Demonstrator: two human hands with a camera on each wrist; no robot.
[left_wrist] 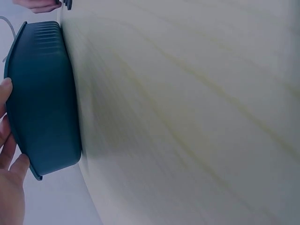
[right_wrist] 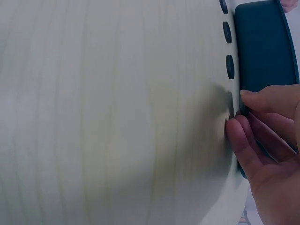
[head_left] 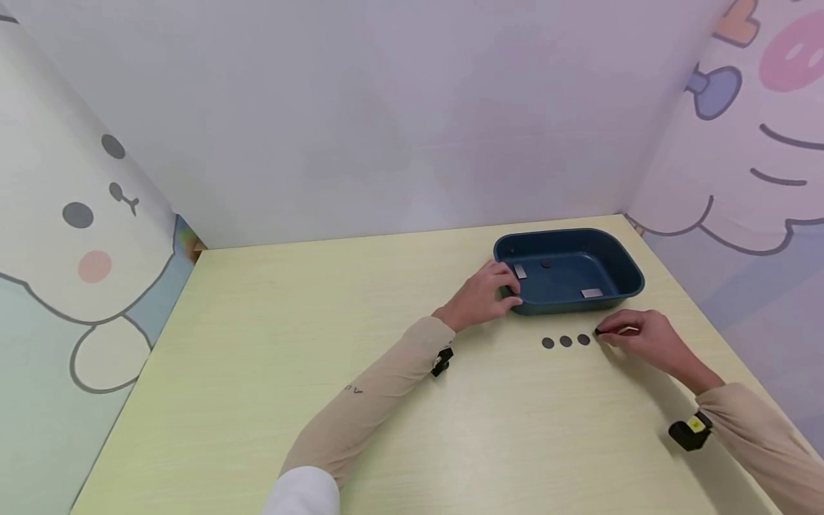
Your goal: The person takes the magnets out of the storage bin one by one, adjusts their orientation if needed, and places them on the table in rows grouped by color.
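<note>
My left hand (head_left: 484,295) grips the left end of a dark blue plastic tray (head_left: 566,307). In the left wrist view its fingers and thumb lie on the rim of the tray (left_wrist: 44,98). A row of three dark round discs (head_left: 566,341) lies on the table in front of the tray. At the right end of that row, my right hand (head_left: 644,336) pinches a small dark disc (head_left: 598,332) close over the tabletop. The right wrist view shows the thumb and fingertips mostly hiding it, beside the tray's outer wall.
Inside the tray lie a small dark disc (head_left: 546,264) and two pale rectangular pieces (head_left: 591,293). The tray stands at the back right of the light wooden table (head_left: 270,343). Cartoon-printed walls (head_left: 740,179) close off the back and both sides.
</note>
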